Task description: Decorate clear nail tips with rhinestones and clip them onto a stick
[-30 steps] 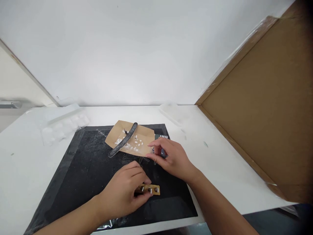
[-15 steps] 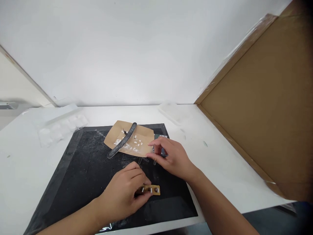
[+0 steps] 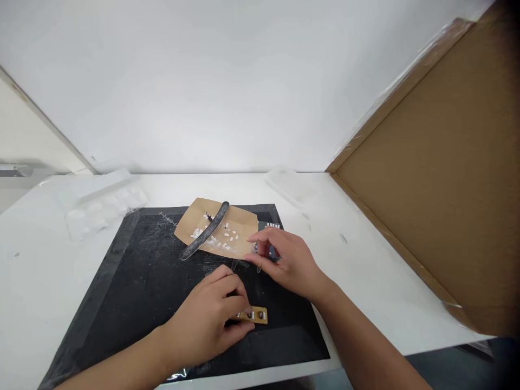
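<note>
My left hand (image 3: 209, 319) rests on a black mat (image 3: 134, 281), its fingers curled and pinching one end of a small tan strip (image 3: 255, 314) that carries small metal studs. My right hand (image 3: 284, 260) hovers just beyond it, fingers bent, thumb and forefinger pinched on a small clear piece (image 3: 258, 266) at the edge of a brown paper sheet (image 3: 239, 238). Several small white bits and a dark curved tool (image 3: 205, 232) lie on that paper.
A white table (image 3: 365, 260) carries the mat. A clear plastic blister tray (image 3: 101, 203) lies at the back left, another clear tray (image 3: 290, 184) at the back middle. A large brown cardboard panel (image 3: 439, 179) leans along the right side. A white wall stands behind.
Both hands stay almost where they were. The left fingers have shifted slightly over the tan strip; the view has drifted a little.
</note>
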### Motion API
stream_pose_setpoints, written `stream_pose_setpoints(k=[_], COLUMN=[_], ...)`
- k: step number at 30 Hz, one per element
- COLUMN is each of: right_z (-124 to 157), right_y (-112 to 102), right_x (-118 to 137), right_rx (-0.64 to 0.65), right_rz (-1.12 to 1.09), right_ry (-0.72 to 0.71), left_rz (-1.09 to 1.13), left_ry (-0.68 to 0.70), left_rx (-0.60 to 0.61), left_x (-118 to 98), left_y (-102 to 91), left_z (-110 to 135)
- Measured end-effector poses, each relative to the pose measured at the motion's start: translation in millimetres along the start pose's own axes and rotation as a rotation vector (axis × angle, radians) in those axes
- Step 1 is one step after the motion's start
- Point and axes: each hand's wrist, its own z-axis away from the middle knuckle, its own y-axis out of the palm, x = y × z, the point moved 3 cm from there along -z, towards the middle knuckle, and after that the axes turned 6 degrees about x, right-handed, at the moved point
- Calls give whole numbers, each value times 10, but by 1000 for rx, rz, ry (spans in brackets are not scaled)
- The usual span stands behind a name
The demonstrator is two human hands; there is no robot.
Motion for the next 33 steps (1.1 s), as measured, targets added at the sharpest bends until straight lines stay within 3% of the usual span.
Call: stream_pose_setpoints(k=[9, 15, 21, 28, 33], right_z=[-1, 2, 18, 5, 18], right_y=[2, -19, -26, 174, 251], right_x=[-10, 29, 144, 227, 284], right_rx=[6, -15, -176, -4, 65], right_rz=[-3, -59, -302, -304, -266], right_ry=[8, -7, -52, -107, -145], left_rz=[-44, -207, -222, -226, -174], left_ry=[-15, 70, 101, 16, 51], left_rx=[25, 155, 180, 136, 212], left_x=[5, 96, 209, 241, 223], left_y=[-10, -314, -530, -402, -464], left_z=[-4, 68, 117, 119, 117])
